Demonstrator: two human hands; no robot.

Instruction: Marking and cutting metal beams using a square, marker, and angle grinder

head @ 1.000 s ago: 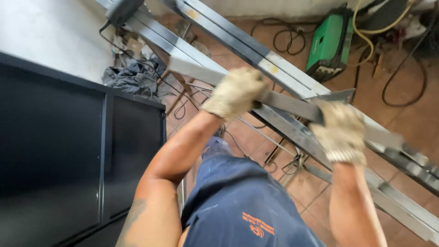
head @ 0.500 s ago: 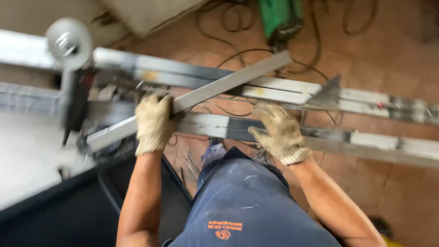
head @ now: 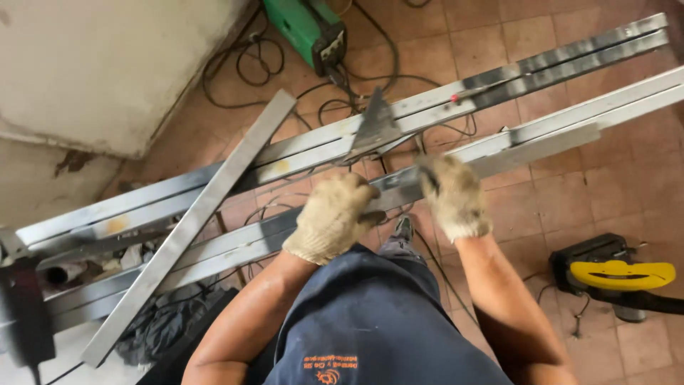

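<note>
Both hands wear worn cloth work gloves. My left hand (head: pixel 331 217) and my right hand (head: pixel 454 196) are closed side by side on a grey steel bar (head: pixel 541 146) that lies along the nearer of two long steel rails (head: pixel 214 253) and runs up to the right. A loose flat steel bar (head: pixel 203 214) rests diagonally across both rails to the left, with no hand on it. A triangular metal piece (head: pixel 374 125) stands on the farther rail (head: pixel 456 93), just beyond my hands.
A green welding machine (head: pixel 308 28) with black cables (head: pixel 242 64) sits on the tiled floor at the top. A yellow and black power tool (head: pixel 618 274) lies at the right. A dark tool (head: pixel 25 314) hangs at the left edge below a white wall (head: pixel 92 64).
My left hand has let go of the diagonal flat bar, which now rests on the rails, and has moved right beside my right hand. The view has swung right.
</note>
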